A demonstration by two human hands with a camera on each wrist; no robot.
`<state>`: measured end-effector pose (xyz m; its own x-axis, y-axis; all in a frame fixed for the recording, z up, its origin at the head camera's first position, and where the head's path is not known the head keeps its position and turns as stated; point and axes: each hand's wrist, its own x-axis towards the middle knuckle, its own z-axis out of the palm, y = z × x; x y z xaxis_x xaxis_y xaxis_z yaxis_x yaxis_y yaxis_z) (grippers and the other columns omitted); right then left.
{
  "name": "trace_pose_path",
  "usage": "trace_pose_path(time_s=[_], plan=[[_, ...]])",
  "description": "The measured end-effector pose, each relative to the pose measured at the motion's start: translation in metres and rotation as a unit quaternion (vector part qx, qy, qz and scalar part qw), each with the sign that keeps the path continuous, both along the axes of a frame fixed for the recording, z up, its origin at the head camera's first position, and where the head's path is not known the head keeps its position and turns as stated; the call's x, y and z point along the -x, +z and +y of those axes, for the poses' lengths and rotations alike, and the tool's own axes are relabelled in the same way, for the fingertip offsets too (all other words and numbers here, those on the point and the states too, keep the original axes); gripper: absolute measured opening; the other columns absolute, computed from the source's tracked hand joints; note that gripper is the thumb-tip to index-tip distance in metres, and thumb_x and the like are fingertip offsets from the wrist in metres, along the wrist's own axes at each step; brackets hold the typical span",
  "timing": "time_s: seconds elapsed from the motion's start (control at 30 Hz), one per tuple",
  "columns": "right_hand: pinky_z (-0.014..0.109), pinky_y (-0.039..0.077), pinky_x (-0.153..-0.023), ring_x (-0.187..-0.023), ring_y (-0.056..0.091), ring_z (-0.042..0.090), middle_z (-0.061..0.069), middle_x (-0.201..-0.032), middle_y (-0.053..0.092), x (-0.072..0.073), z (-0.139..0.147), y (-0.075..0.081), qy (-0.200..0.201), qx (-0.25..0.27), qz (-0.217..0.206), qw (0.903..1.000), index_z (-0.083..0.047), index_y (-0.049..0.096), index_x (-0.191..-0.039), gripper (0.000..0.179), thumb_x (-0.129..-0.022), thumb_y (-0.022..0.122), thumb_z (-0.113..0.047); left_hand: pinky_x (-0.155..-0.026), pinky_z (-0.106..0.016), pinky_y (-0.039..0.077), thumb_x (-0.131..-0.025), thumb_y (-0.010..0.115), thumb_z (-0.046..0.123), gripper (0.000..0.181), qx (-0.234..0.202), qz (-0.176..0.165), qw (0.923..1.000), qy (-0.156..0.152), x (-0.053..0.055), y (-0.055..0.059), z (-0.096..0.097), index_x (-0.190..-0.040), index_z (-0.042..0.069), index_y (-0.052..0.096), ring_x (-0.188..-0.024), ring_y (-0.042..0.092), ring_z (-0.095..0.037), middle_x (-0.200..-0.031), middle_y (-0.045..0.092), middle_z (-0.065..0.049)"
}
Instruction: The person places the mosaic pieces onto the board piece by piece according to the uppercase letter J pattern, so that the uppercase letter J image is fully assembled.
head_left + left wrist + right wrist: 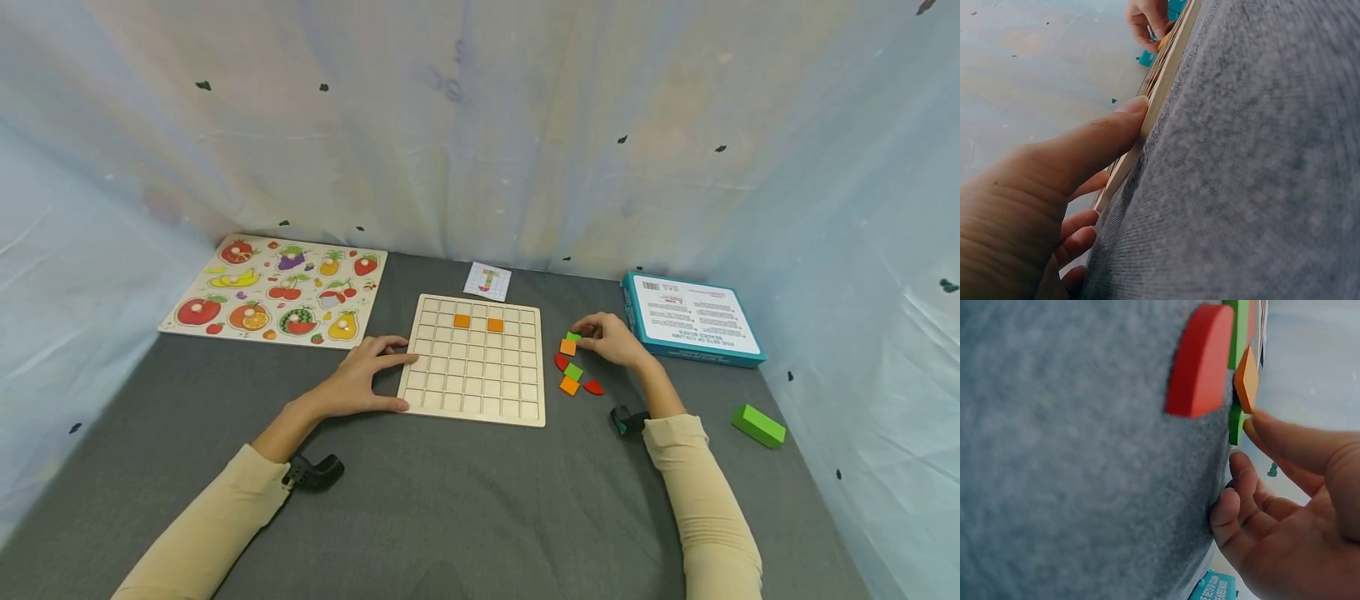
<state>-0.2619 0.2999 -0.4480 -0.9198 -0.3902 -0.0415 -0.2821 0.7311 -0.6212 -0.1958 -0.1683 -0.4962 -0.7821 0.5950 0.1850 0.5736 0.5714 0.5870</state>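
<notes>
A pale wooden grid board point(474, 400) lies flat, with two orange square tiles set in its upper rows. My left hand point(367, 375) touches the board's left side, thumb at the near corner and fingers spread further up. In the left wrist view the thumb point(1110, 134) presses on the board's edge. My right hand point(611, 337) pinches an orange square tile point(1246, 381) at its corner between thumb and index finger. That tile is tilted over a green tile point(1236, 425). Beside them lie a red quarter-round piece point(1200, 362) and another green tile point(573, 372).
A small pattern card point(487, 282) sits behind the board. At the left lies a fruit puzzle board point(273, 292). A teal box point(693, 321) and a green block point(759, 426) are on the right. Another orange tile point(569, 386) and a red piece point(594, 387) lie near the right hand.
</notes>
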Motion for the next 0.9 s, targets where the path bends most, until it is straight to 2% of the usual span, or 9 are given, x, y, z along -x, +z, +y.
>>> trace_pose_path(time_s=[0.57, 0.9], plan=[[0.036, 0.044, -0.07, -0.078, 0.052, 0.027, 0.022, -0.102, 0.059, 0.0049, -0.0047, -0.003, -0.008, -0.008, -0.01, 0.9999, 0.007, 0.068, -0.11, 0.021, -0.091, 0.07, 0.0, -0.101, -0.065, 0.027, -0.075, 0.084, 0.052, 0.082, -0.001, -0.001, 1.0, -0.002, -0.0015, 0.0032, 0.0007, -0.143, 0.017, 0.057, -0.13, 0.036, -0.034, -0.15, 0.039, -0.013], [0.035, 0.045, -0.07, -0.079, 0.053, 0.027, 0.021, -0.1, 0.061, 0.0033, -0.009, -0.0016, -0.019, 0.012, -0.018, 0.9996, 0.007, 0.065, -0.113, 0.024, -0.09, 0.07, 0.002, -0.101, -0.066, 0.026, -0.075, 0.084, 0.052, 0.081, -0.004, -0.004, 1.0, 0.0, -0.0009, 0.0029, 0.0005, -0.143, 0.017, 0.058, -0.132, 0.035, -0.034, -0.15, 0.039, -0.012]])
